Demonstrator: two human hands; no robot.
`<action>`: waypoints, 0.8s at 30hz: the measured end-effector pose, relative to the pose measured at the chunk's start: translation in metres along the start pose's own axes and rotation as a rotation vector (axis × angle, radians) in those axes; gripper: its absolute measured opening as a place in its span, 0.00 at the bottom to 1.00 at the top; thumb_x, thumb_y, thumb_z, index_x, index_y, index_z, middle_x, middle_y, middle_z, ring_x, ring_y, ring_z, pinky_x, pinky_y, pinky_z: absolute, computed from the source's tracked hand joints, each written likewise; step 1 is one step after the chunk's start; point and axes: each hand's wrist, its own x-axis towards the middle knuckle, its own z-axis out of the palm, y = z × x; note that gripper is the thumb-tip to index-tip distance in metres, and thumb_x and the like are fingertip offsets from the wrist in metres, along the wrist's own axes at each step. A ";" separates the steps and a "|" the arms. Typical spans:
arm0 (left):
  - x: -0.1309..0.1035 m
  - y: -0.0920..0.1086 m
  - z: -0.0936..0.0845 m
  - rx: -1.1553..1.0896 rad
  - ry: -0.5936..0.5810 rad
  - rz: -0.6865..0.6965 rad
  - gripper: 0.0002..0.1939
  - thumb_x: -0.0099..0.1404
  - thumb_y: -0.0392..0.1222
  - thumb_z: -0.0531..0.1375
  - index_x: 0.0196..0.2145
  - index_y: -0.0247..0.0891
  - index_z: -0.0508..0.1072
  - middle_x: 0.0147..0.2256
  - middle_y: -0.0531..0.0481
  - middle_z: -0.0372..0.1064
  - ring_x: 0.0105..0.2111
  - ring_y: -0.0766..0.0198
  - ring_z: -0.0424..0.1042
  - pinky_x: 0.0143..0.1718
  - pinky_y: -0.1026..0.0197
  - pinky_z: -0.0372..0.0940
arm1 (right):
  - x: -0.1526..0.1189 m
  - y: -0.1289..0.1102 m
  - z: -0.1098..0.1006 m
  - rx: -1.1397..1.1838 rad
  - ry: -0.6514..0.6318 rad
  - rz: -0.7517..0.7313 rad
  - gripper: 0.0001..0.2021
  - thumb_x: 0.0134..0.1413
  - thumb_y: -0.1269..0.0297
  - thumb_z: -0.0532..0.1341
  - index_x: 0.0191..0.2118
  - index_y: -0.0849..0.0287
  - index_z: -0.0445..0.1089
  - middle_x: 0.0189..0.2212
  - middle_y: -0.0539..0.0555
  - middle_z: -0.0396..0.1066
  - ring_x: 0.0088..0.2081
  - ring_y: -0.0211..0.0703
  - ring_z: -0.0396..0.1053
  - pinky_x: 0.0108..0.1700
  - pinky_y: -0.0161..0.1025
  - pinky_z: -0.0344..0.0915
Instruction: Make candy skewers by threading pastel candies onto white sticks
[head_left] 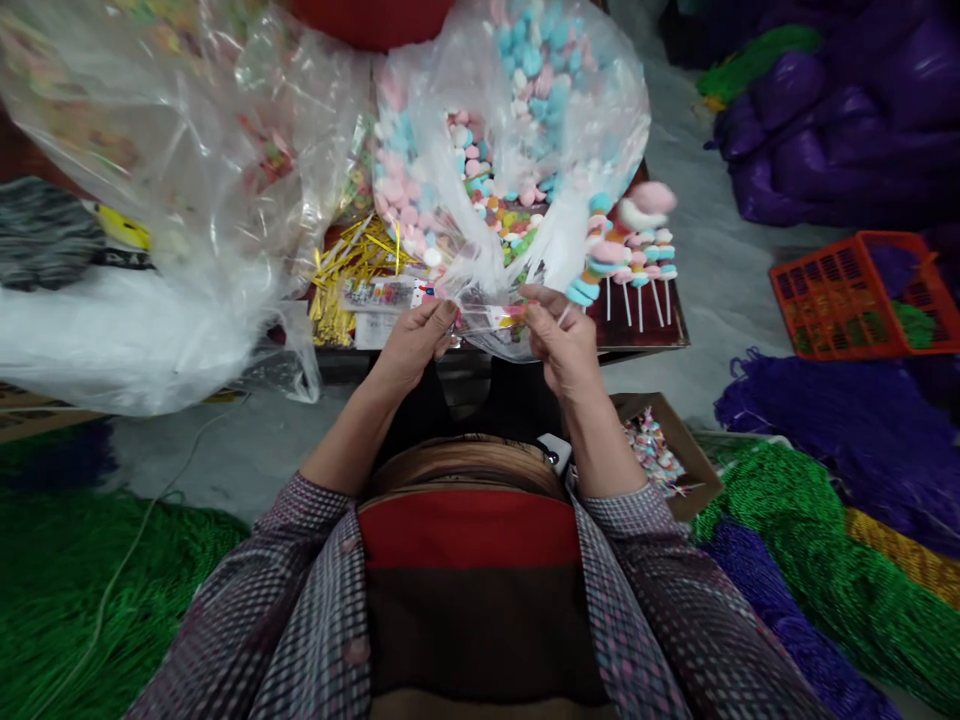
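My left hand (417, 345) pinches the left edge of a small clear plastic bag (480, 322) with coloured print, held over the table's front edge. The bag's other edge is at the fingers of my right hand (564, 342). A marshmallow candy skewer (585, 290) is also in my right hand, its white stick between the fingers and its pink and blue sweets tilted up to the right. Just beyond stand several finished candy skewers (651, 255) on white sticks. Gold twist ties (352, 265) and printed flat bags (379, 295) lie left of my hands.
A large open bag of marshmallows (547, 90) stands on the table, with a big clear bag of gummies (247, 130) to its left. Down to the right is a cardboard box (694, 470) of wrapped sweets. An orange crate (855, 300) and green bead strands (787, 530) lie further right.
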 end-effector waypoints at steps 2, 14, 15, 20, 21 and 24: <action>-0.001 0.000 -0.002 0.059 -0.042 0.056 0.30 0.57 0.69 0.66 0.20 0.37 0.68 0.17 0.58 0.59 0.19 0.74 0.55 0.22 0.66 0.53 | 0.001 0.003 0.006 0.023 -0.062 0.057 0.26 0.41 0.38 0.72 0.39 0.53 0.76 0.24 0.47 0.67 0.26 0.38 0.66 0.28 0.39 0.68; 0.002 -0.012 -0.004 -0.009 0.021 -0.014 0.24 0.55 0.64 0.70 0.26 0.39 0.73 0.18 0.57 0.60 0.16 0.74 0.56 0.16 0.66 0.45 | 0.006 0.014 0.025 -0.216 0.114 -0.150 0.22 0.50 0.37 0.64 0.28 0.53 0.70 0.26 0.48 0.70 0.33 0.42 0.69 0.41 0.42 0.67; 0.002 -0.012 -0.005 -0.008 0.027 -0.024 0.24 0.55 0.64 0.70 0.25 0.39 0.73 0.18 0.57 0.61 0.16 0.74 0.56 0.15 0.66 0.43 | 0.006 0.014 0.025 -0.205 0.104 -0.145 0.23 0.50 0.36 0.64 0.27 0.53 0.71 0.25 0.48 0.71 0.32 0.42 0.69 0.41 0.42 0.67; 0.001 -0.006 -0.005 -0.015 0.055 0.016 0.26 0.53 0.65 0.71 0.24 0.38 0.71 0.18 0.59 0.57 0.16 0.75 0.52 0.16 0.68 0.47 | 0.005 0.011 0.022 -0.109 0.020 -0.121 0.21 0.47 0.39 0.68 0.30 0.54 0.76 0.28 0.48 0.75 0.33 0.41 0.71 0.43 0.42 0.69; 0.001 -0.007 -0.005 -0.004 0.065 0.027 0.26 0.53 0.65 0.71 0.24 0.38 0.72 0.18 0.59 0.57 0.16 0.75 0.51 0.16 0.68 0.48 | 0.004 0.011 0.022 -0.098 0.029 -0.111 0.20 0.46 0.40 0.69 0.30 0.54 0.76 0.28 0.48 0.76 0.33 0.41 0.71 0.43 0.42 0.69; 0.002 -0.009 -0.005 0.044 0.095 0.048 0.23 0.55 0.62 0.71 0.27 0.38 0.76 0.19 0.59 0.59 0.17 0.75 0.51 0.17 0.68 0.51 | 0.003 0.011 0.022 -0.078 0.077 -0.087 0.19 0.46 0.42 0.71 0.30 0.54 0.76 0.28 0.49 0.76 0.33 0.42 0.72 0.44 0.43 0.70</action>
